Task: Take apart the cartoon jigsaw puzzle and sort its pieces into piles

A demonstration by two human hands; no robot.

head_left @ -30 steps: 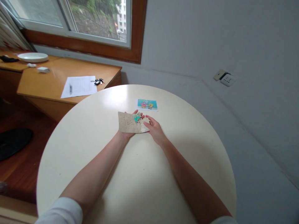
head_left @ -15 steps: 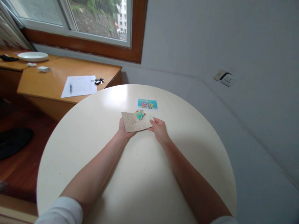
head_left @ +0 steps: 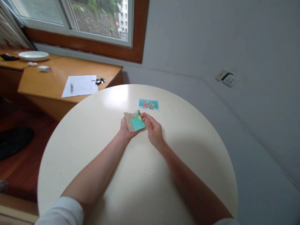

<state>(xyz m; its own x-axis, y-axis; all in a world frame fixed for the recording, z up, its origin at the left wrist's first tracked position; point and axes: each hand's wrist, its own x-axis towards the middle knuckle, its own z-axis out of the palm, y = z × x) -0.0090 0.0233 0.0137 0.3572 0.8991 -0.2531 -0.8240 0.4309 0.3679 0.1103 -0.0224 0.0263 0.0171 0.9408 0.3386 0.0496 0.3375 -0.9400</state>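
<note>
The left grip point(head_left: 124, 127), a bare hand, is closed on the jigsaw puzzle point(head_left: 129, 123): the palm lies beneath the brown cardboard back, and the thumb side bears on the left edge. The right grip point(head_left: 154, 129) is at the puzzle's right edge, thumb and fingers curled near one another; whether they are pinched on cardboard cannot be told. The puzzle is held over the round white desk point(head_left: 140, 187), on the near side of the picture card point(head_left: 148, 104), which lies flat. A turquoise section point(head_left: 137, 124) lies face up over the brown back. Small pieces point(head_left: 138, 114) cluster at its far edge, beside the right fingertips.

Caution: the interlocks are probably weak under bending. Excess folding or an uneven pull by the right grip could split the turquoise section along its cut lines. Tilting the left grip could let small pieces slide onto the desk or the picture card. Insufficient support beneath the right side could cause sagging and separation.
</note>
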